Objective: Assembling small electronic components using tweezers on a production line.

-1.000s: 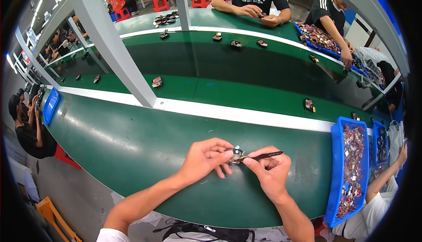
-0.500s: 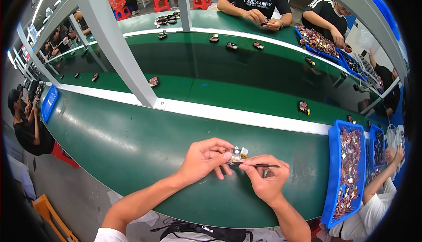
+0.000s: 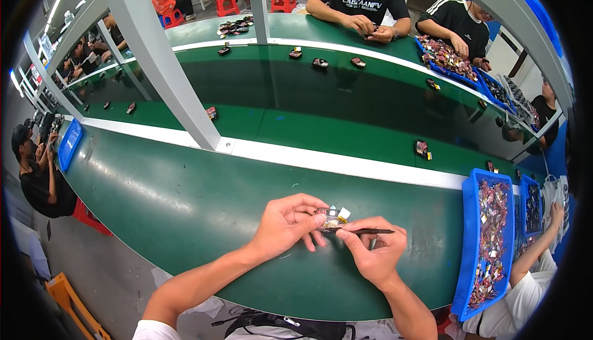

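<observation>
Over the near green tabletop, my left hand [image 3: 287, 224] pinches a small electronic assembly [image 3: 334, 218] between thumb and fingers. The piece has a black casing, some red inside, and a white-and-yellow tab [image 3: 344, 214] sticking up at its right. A slim dark tool [image 3: 375, 231], which looks like tweezers, is closed in my right hand [image 3: 378, 252] between thumb and forefinger. Its tip reaches the lower edge of the assembly. My fingers partly cover the assembly, so the exact contact cannot be made out.
A blue tray [image 3: 467, 247] heaped with small red parts stands at my right. Beyond the white rail [image 3: 327, 162] runs a green conveyor belt [image 3: 272, 131] with several similar assemblies. A grey post [image 3: 167, 62] rises at the left. Co-workers sit across the belt and on both sides.
The assemblies on the belt have shifted slightly left. My hands have stayed nearly still; the white-and-yellow tab is tilted a little differently. A co-worker across at the right has moved their hands.
</observation>
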The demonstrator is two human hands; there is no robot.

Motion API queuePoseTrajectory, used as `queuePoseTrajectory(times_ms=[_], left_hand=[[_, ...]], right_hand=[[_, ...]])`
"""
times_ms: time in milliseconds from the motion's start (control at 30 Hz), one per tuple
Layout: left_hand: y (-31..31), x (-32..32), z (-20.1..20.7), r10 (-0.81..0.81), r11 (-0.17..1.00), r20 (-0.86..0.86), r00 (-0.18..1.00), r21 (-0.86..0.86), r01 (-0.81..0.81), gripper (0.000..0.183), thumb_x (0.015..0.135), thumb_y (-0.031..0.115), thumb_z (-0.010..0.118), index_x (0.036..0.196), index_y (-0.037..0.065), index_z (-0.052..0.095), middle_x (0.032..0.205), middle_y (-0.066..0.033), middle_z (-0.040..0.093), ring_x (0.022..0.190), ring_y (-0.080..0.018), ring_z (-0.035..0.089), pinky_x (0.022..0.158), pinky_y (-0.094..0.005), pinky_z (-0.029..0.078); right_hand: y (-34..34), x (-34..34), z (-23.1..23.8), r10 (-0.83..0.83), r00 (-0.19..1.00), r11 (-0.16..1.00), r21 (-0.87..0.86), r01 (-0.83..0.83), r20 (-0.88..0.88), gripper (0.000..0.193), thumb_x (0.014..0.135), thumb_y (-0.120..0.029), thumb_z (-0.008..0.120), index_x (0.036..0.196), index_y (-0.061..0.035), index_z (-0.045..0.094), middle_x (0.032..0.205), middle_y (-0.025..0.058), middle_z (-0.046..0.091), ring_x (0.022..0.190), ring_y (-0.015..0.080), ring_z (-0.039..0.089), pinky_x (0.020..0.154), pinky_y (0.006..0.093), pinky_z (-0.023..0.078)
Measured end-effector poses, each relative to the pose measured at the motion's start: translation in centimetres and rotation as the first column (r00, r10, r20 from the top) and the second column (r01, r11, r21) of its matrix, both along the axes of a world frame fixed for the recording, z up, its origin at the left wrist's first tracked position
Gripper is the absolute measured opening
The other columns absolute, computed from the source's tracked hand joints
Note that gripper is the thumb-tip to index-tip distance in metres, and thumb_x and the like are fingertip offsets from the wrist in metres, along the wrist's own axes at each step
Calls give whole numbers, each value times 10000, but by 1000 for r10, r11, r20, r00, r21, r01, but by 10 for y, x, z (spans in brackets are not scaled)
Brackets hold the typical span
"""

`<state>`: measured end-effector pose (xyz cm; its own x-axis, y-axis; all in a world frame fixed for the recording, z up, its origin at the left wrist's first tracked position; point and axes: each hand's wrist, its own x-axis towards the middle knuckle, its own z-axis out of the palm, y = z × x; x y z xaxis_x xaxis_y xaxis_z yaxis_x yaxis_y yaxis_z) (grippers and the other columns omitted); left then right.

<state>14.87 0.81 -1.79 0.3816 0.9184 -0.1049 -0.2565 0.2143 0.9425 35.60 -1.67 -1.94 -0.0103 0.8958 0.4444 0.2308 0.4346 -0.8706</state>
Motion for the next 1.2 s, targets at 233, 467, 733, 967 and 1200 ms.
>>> queuePoseTrajectory(times_ms=[233,467,733,967,1200], left_hand=[[1,0,0,46,998,-3,999,52,-46,249,989,15,626,1200,-113,590,1004,-210,699,723,-247,742,529,-291,609],[0,1,0,41,998,-26,999,54,-39,246,990,5,621,1203,-114,589,1009,-213,699,727,-242,743,531,-291,609],[-1,1,0,40,999,-24,999,34,-40,246,986,4,630,1201,-113,595,990,-204,703,723,-223,737,537,-276,603],[-3,5,-5,81,997,-103,991,25,-79,235,976,2,644,1180,-109,602,948,-175,712,691,-168,716,542,-265,600],[-4,10,-10,102,993,-116,988,66,-94,209,977,0,642,1161,-94,610,894,-154,719,670,-151,708,548,-260,591]], right_hand=[[2,-1,4,-6,1000,999,38,6,-5,150,758,20,844,870,-19,752,759,63,747,412,24,439,411,205,302],[3,-1,4,39,998,991,124,-45,52,145,754,20,841,848,-40,749,799,74,760,398,34,440,400,213,315],[3,-3,4,39,996,987,150,-51,84,145,738,31,830,822,-52,747,768,73,756,390,59,447,408,220,337],[0,-6,-4,26,982,952,295,-82,189,176,711,64,790,824,-66,755,761,57,756,512,139,644,430,244,382],[-2,-4,-4,-6,961,930,355,-96,275,200,691,75,776,825,-71,751,783,30,758,578,136,679,437,247,374]])
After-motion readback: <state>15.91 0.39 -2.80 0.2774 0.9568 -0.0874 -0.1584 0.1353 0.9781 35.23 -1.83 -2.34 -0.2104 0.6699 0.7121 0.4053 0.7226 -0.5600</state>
